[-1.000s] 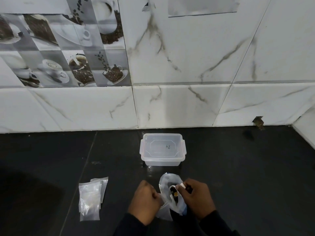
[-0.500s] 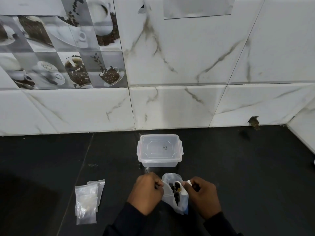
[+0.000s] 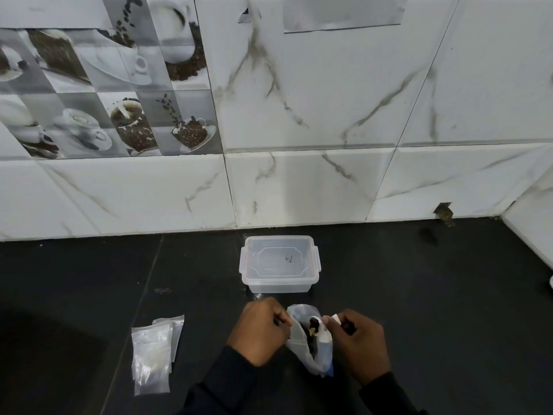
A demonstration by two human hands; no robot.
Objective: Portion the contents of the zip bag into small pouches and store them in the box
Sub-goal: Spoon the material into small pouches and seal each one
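Observation:
A translucent zip bag (image 3: 311,348) stands between my hands on the black counter, its mouth pulled apart. Dark bits and a yellowish piece show inside. My left hand (image 3: 260,329) pinches the bag's left lip. My right hand (image 3: 357,345) pinches the right lip, with a white edge sticking up from its fingers. A clear plastic box (image 3: 279,263) with its lid on sits just beyond the bag, near the wall. A small stack of empty clear pouches (image 3: 154,353) lies flat to the left of my left hand.
The black counter (image 3: 434,310) runs back to a white marble-tile wall (image 3: 299,187). A side wall closes the right corner. A small white object (image 3: 551,282) peeks in at the right edge.
Both hands have shifted slightly away from me with the bag and spread its mouth wider. The box and the pouches have not moved.

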